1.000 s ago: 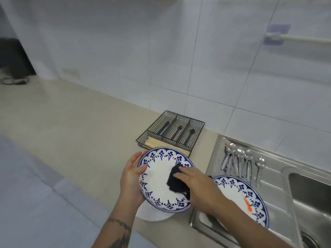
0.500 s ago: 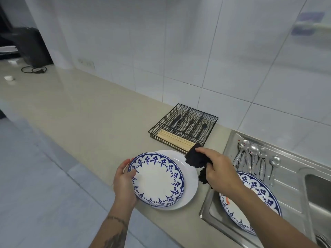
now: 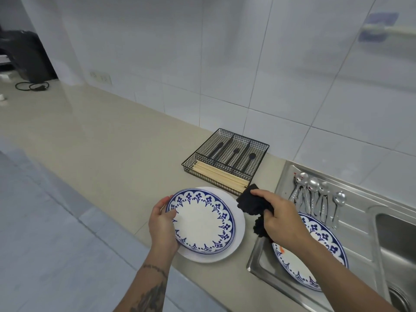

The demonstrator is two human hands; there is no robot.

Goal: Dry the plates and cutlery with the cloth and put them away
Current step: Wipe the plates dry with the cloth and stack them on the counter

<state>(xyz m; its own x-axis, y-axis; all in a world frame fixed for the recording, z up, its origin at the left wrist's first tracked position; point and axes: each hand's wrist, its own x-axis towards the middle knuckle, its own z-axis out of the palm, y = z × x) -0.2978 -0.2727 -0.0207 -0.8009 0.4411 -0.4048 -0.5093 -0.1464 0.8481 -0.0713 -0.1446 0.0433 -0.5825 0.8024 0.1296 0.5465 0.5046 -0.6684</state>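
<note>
Plates: two lay stacked on the tabletop (image 3: pixel 94 154) at lower centre of the frame, the blue-rimmed plate (image 3: pixel 201 221) on top of a plain white plate (image 3: pixel 238 230); a third, the patterned plate in the drainer (image 3: pixel 315 255), sat at lower right, partly hidden by the right forearm.
Drainer: the steel drainboard (image 3: pixel 360 221) at right carried that undried plate and, just above it in the frame, the row of spoons (image 3: pixel 315 194).
Cutlery tray: the black wire tray (image 3: pixel 225 161) stood above the stack in the frame, chopsticks in its near compartment and dark cutlery in the far ones.
Left hand: the left hand (image 3: pixel 162 224) gripped the near-left rim of the blue-rimmed plate, thumb on top, fingers under.
Right hand: the right hand (image 3: pixel 281 219) was clenched round the bunched black cloth (image 3: pixel 254 206), clear of the stack and above the drainer's near edge.
Step in hand, as I judged it: setting the dried plate down on the stack.
Doing it well: the plate sat off-centre toward the left of the white one, so it wanted sliding right to sit concentric before the grip let go; thumb off last, fingers drawn out flat, no drop.
Next, as I judged it: the cloth hand was well placed to go to the drainer plate.
</note>
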